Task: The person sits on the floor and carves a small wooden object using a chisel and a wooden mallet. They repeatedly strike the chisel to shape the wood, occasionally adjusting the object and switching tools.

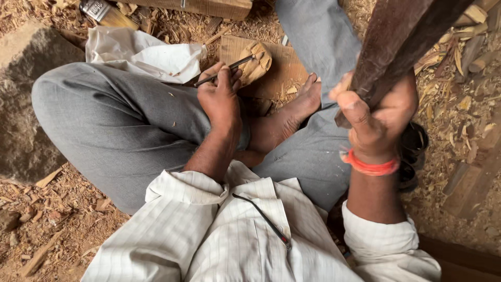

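Your left hand (222, 99) pinched a thin dark metal chisel (224, 70), its tip touching the small pale carved wooden block (255, 62) just ahead. Your right hand (376, 117) gripped a heavy dark wooden mallet (402, 36), raised well right of the chisel.

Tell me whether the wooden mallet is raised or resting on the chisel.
Raised: the right hand holds the mallet up, apart from the chisel in the left hand.

A crumpled white plastic bag (143, 55) lies on the wood shavings just up and to the left of the left hand (220, 96), close beside its knuckles and partly resting against the grey trouser knee. Farther up and left of that hand, at the picture's top edge, a paintbrush's silver metal band (94, 9) bears a small dark printed label.
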